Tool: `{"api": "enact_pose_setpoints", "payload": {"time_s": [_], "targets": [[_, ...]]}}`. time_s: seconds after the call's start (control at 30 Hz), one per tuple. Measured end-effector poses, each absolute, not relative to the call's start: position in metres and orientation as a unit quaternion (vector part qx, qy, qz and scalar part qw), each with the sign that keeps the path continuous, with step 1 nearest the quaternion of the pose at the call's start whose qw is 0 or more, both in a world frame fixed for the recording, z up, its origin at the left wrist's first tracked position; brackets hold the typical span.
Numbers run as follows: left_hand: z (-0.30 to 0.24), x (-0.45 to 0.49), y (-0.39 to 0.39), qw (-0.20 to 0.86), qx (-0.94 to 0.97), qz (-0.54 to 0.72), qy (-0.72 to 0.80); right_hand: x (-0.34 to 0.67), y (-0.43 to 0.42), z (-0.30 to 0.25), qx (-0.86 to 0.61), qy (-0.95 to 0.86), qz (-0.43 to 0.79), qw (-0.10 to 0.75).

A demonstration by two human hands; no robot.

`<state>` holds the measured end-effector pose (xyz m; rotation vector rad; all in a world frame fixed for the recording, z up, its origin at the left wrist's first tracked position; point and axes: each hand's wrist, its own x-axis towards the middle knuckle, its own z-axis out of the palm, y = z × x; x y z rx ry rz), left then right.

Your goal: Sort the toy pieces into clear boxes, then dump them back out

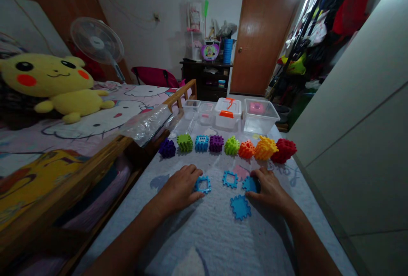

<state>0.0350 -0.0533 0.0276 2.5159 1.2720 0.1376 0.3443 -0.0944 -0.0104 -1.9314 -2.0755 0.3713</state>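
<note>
My left hand (182, 186) has its thumb and fingers around the left edge of a blue open-centred interlocking tile (208, 185). Opposite it, my right hand (269, 187) pinches a solid blue interlocking tile (250, 183) from its right side; the fingers hide part of that piece. Between the hands lies another blue tile with a square hole (224, 179). A second solid blue tile (240, 207) with notched edges rests flat, nearer to me. All four sides of these pieces are toothed.
Behind the tiles runs a row of toothed blocks, including a blue cube (202, 143), a purple cube (216, 143) and a red block (284, 150). Clear plastic boxes (261, 116) stand farther back. A wooden bed rail (95, 163) borders the cloth-covered table (204, 242) on the left.
</note>
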Motion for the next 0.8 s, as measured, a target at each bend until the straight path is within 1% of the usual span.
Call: {"api": "enact_pose_setpoints", "payload": {"time_s": [0.1, 0.27, 0.33, 0.43, 0.5, 0.57, 0.67, 0.8], "targets": [[0.024, 0.042, -0.047, 0.182, 0.882, 0.066, 0.43, 0.341, -0.094, -0.012, -0.658, -0.726, 0.13, 0.152], [-0.001, 0.047, -0.043, 0.209, 0.88, 0.124, 0.409, 0.34, -0.096, -0.006, -0.666, -0.717, 0.129, 0.162], [-0.012, 0.045, -0.043, 0.206, 0.877, 0.151, 0.408, 0.335, -0.102, 0.004, -0.633, -0.74, 0.164, 0.16], [-0.022, 0.042, -0.042, 0.214, 0.87, 0.183, 0.406, 0.32, -0.115, 0.018, -0.562, -0.783, 0.244, 0.107], [-0.025, 0.041, -0.041, 0.223, 0.866, 0.194, 0.403, 0.309, -0.121, 0.023, -0.556, -0.789, 0.252, 0.062], [-0.026, 0.04, -0.04, 0.228, 0.863, 0.205, 0.402, 0.303, -0.124, 0.026, -0.559, -0.793, 0.238, 0.048], [-0.022, 0.04, -0.039, 0.228, 0.851, 0.228, 0.415, 0.303, -0.122, 0.027, -0.533, -0.807, 0.241, 0.079], [-0.017, 0.039, -0.036, 0.227, 0.811, 0.273, 0.465, 0.31, -0.121, 0.025, -0.539, -0.781, 0.292, 0.118]]}}
